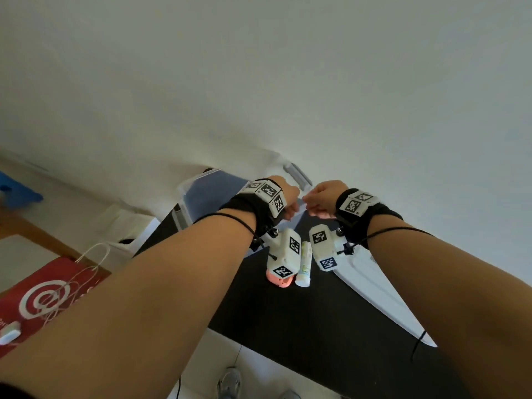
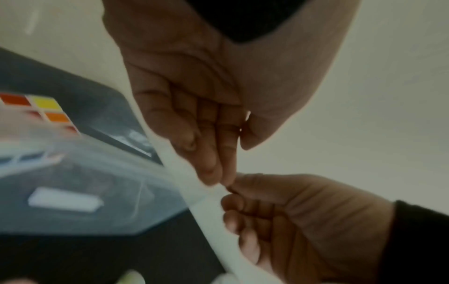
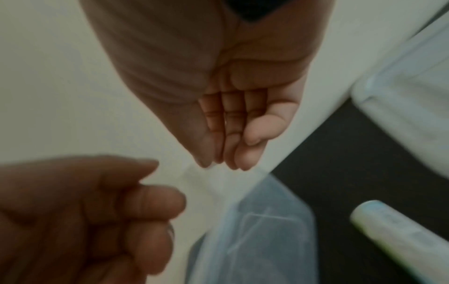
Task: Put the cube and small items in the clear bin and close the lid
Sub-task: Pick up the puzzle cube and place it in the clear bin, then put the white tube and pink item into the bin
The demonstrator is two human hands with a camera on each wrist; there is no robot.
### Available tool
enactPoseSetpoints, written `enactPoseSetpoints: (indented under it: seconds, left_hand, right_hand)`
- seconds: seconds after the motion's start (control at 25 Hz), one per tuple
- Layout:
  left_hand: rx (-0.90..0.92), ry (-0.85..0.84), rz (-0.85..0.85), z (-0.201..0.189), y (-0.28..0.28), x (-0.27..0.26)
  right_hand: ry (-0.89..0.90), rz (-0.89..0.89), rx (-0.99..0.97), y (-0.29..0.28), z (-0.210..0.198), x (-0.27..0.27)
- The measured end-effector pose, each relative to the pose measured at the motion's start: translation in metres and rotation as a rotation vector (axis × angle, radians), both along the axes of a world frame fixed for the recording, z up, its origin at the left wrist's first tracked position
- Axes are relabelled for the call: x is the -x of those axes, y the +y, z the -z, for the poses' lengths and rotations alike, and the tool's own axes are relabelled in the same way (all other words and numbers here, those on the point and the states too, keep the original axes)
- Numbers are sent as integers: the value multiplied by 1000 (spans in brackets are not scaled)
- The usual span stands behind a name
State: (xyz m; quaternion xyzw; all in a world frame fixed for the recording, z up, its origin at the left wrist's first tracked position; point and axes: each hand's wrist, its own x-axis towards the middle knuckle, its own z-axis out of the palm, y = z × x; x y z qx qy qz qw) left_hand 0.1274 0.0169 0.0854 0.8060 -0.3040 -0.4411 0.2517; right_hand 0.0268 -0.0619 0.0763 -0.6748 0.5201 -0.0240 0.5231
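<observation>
Both hands hold up the white lid (image 2: 213, 221) by its near edge, over the clear bin (image 1: 184, 197). My left hand (image 1: 290, 208) pinches that edge between thumb and fingers. Right beside it, my right hand (image 1: 316, 203) pinches the same edge (image 3: 230, 182), fingers together. The lid's grey latch (image 1: 298, 174) shows just beyond the hands. The colour-stickered cube (image 2: 46, 109) appears past the bin's wall (image 2: 97, 182); I cannot tell whether it is inside. A white tube (image 1: 305, 263) and a pink item (image 1: 280, 280) lie on the black table (image 1: 288, 312) under my wrists.
A white flat object (image 1: 374, 277) lies on the table's right side. To the left, off the table, are a red bag with a target logo (image 1: 43, 300) and a blue stool (image 1: 17, 188). Shoes (image 1: 230, 381) stand on the floor below.
</observation>
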Motion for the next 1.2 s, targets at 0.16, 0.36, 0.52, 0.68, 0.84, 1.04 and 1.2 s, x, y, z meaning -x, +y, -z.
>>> enactPoseSetpoints:
  seconds: [0.16, 0.36, 0.52, 0.68, 0.84, 1.04, 1.2]
  left_hand:
    - [-136, 134, 182, 33, -16, 52]
    - [-298, -212, 250, 84, -4, 68]
    - [-365, -126, 158, 100, 6, 69]
    - [-266, -2, 150, 102, 0, 66]
    - [-91, 309, -44, 61, -13, 61]
    - [105, 409, -197, -7, -8, 25]
    - [142, 340, -214, -10, 11, -16]
  right_hand:
    - [185, -3, -172, -2, 48, 42]
    - [179, 88, -341, 16, 106, 57]
    - [180, 108, -274, 27, 122, 61]
    - [92, 154, -375, 24, 105, 64]
    - [71, 138, -220, 7, 63, 63]
    - [-96, 127, -143, -7, 3, 30]
    - [-116, 12, -133, 5, -10, -14]
